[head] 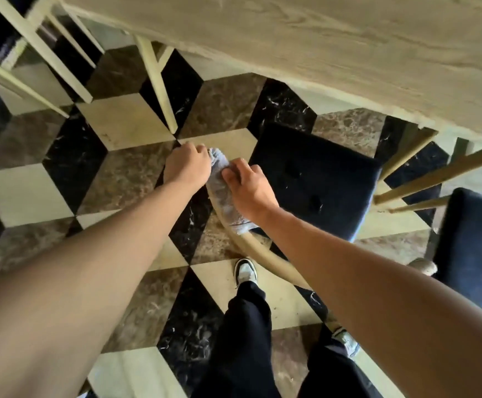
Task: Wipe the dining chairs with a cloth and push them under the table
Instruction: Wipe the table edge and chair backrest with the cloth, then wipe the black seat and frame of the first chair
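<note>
A grey-blue cloth (225, 196) is draped over the curved wooden top rail (265, 257) of a dining chair directly below me. My left hand (186, 166) is closed around the far end of the rail, at the cloth's upper edge. My right hand (248, 189) presses down on the cloth with fingers gripping it. The chair's black cushioned seat (314, 179) sits to the right of my hands, partly under the light wooden table (349, 53).
A second black-seated chair (475, 248) stands at the right with wooden spindles (435, 179) showing. A pale chair frame (47, 53) and a table leg (156, 79) are at upper left. My legs and shoes (245, 271) stand on the chequered marble floor.
</note>
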Demonstrator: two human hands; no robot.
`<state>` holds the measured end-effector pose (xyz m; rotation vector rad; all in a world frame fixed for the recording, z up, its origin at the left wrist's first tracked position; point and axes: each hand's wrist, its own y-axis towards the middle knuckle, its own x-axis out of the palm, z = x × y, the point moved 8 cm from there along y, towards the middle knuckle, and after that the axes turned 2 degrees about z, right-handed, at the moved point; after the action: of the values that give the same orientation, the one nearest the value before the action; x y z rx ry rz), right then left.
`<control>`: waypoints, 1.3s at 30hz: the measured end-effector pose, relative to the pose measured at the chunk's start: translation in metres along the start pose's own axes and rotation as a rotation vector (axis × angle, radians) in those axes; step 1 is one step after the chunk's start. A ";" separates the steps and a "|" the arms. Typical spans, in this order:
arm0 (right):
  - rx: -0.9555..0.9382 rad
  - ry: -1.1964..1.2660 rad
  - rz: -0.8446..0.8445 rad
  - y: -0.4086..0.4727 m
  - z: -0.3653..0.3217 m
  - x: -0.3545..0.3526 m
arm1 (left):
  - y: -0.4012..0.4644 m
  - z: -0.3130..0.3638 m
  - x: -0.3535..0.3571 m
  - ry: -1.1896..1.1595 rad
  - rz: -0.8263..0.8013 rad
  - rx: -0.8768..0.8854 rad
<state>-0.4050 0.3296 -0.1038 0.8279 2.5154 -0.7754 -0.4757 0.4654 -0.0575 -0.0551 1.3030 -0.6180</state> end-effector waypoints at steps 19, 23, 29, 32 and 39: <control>-0.027 -0.453 0.193 -0.028 -0.009 0.050 | 0.022 0.001 0.042 -0.039 0.059 0.149; -0.176 -0.516 0.141 -0.073 0.012 0.037 | -0.020 0.042 0.044 0.071 0.178 0.458; -0.361 -0.639 0.171 -0.143 0.071 -0.010 | -0.090 0.082 0.093 0.108 -0.063 0.665; -0.430 -0.697 0.184 -0.174 0.111 -0.052 | -0.122 0.088 0.115 0.121 -0.156 0.686; -0.292 -0.801 0.238 -0.206 0.213 -0.171 | -0.166 0.075 0.144 0.266 -0.257 0.753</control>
<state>-0.3683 -0.0102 -0.1048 0.5474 1.7216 -0.5003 -0.4541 0.2382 -0.1011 0.4984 1.2496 -1.3391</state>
